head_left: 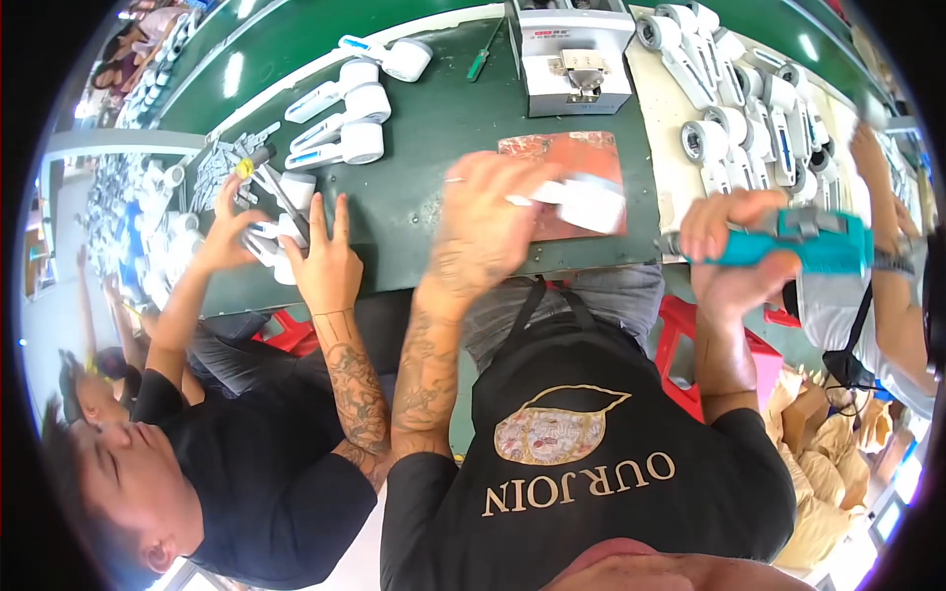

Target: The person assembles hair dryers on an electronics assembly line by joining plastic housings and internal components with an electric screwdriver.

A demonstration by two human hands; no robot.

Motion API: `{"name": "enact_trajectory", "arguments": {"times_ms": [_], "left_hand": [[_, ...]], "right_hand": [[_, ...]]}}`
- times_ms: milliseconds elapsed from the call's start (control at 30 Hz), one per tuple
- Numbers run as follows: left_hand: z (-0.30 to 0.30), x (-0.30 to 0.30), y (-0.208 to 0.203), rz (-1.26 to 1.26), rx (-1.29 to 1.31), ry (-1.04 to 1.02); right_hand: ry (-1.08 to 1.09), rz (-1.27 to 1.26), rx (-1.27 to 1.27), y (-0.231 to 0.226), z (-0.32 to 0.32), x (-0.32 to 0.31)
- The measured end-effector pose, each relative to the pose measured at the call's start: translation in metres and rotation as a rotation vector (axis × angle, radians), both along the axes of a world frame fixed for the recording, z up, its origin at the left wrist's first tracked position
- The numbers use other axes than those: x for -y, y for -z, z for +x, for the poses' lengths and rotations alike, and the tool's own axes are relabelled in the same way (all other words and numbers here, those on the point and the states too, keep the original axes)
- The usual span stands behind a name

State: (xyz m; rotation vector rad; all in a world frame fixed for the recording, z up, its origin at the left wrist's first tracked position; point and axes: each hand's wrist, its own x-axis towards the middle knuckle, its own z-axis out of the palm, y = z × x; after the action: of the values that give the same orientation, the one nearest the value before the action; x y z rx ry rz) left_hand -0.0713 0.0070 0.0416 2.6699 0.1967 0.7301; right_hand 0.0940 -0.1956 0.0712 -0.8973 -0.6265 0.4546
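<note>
Two things are occupying you: your left grip (493,212) is pinching a white piece (593,205) over the red mat (583,153); your right grip (734,241) is clasping a teal power tool (828,244). The piece is probably feeling light, stiff, slick, its narrow end offering purchase. Blur is hiding its details.

My hands: two, left hand (488,212) and right hand (731,241).
Teal power tool (813,246): one.
White piece (594,205) at my left hand: one.
Reddish mat (552,148): one.
Grey box (579,101): one.
Green-handled screwdriver (479,63): one.
Spread-out devices (363,143), left of the mat: four.
Clustered devices (704,143), right: over six; overlap prevents my exact count.
</note>
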Motion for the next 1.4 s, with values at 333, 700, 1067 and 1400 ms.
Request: {"name": "enact_trajectory", "arguments": {"times_ms": [333, 700, 1067, 1400], "left_hand": [[-0.016, -0.034, 0.005, 0.061, 0.0, -0.53], [0.186, 0.131, 0.04, -0.018, -0.279, 0.193], [0.082, 0.056, -0.01, 0.036, -0.223, 0.201], [0.064, 0.022, 0.025, -0.186, 0.024, -0.026]], "right_hand": [[0.009, -0.179, 0.088, 0.014, -0.003, 0.05], [0.093, -0.248, 0.199, 0.01, -0.009, 0.064], [0.088, -0.466, 0.082, 0.001, 0.007, 0.061], [0.132, -0.348, 0.116, -0.003, 0.017, -0.006]]}}
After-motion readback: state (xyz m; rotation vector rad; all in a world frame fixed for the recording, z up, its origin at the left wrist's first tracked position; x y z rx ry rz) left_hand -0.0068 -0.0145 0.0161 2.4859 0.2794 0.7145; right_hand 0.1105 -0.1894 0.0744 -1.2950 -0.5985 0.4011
